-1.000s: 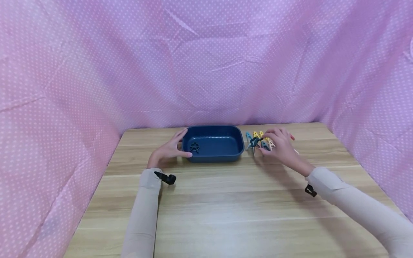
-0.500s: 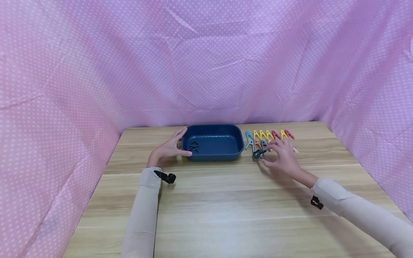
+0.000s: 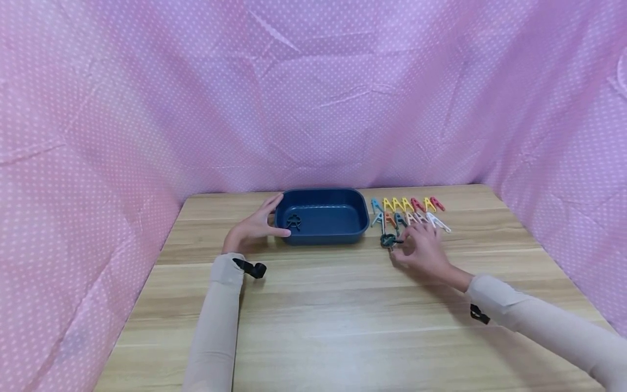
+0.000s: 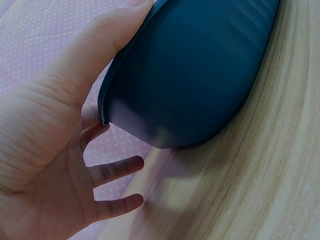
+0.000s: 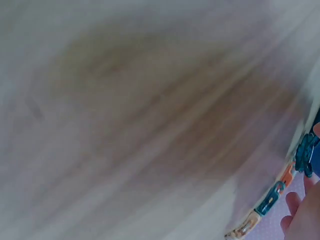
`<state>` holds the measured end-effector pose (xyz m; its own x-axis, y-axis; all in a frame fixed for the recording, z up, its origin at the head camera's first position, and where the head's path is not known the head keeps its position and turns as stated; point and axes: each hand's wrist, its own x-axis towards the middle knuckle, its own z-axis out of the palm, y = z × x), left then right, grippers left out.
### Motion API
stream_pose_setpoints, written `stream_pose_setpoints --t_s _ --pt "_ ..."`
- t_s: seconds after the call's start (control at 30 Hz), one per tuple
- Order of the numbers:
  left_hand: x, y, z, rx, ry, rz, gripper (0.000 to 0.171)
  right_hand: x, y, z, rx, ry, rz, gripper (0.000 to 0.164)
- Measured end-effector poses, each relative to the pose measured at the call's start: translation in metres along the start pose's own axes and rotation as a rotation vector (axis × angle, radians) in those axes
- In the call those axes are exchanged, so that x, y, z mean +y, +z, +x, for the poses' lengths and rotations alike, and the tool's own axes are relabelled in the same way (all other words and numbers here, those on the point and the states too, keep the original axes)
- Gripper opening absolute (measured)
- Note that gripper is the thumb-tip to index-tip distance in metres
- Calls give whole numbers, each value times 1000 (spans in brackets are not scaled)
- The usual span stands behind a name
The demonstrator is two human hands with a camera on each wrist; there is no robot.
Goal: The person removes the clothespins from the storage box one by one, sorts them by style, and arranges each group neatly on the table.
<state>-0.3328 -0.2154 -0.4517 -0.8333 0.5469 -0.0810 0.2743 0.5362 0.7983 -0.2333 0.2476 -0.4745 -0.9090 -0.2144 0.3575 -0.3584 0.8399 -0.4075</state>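
My left hand [image 3: 257,224] holds the left end of a dark blue rectangular basin [image 3: 327,238], its thumb at the near corner. In the left wrist view the thumb lies along the basin rim [image 4: 131,42], and the lower fingers are spread below it. One dark green clip [image 3: 294,222] lies inside the basin at the left. My right hand [image 3: 425,249] pinches another dark green clip [image 3: 388,240] between thumb and fingers, just in front of two rows of plastic pegs. The right wrist view shows this clip [image 5: 305,154] at its right edge, the hand partly cut off.
Yellow pegs [image 3: 398,203], red pegs and a blue peg [image 3: 376,205] form the back row, right of the basin. In the front row are an orange peg [image 3: 389,219], a dark teal peg [image 3: 400,219] and a white peg [image 3: 437,222]. A pink dotted curtain [image 3: 313,109] surrounds the wooden table [image 3: 313,316].
My right hand has moved toward the near side with the dark green clip, away from over the pegs, so both rows show. My left hand stays at the basin.
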Motion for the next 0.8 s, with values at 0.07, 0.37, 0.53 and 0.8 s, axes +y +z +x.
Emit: stream_pose_setpoints --t_s 0.07,0.37,0.53,0.8 --pt "1 -1 0 4 5 10 114 -1 1 -1 -11 11 -12 43" --pt "5 -4 0 2 -5 1 113 -6 3 -1 -19 -16 -69 43" --pt "-1 -3 2 8 -3 18 115 -7 5 -2 -21 -38 -94 41" --pt "-1 -2 3 4 5 30 116 -9 4 -1 -63 -23 -81 42"
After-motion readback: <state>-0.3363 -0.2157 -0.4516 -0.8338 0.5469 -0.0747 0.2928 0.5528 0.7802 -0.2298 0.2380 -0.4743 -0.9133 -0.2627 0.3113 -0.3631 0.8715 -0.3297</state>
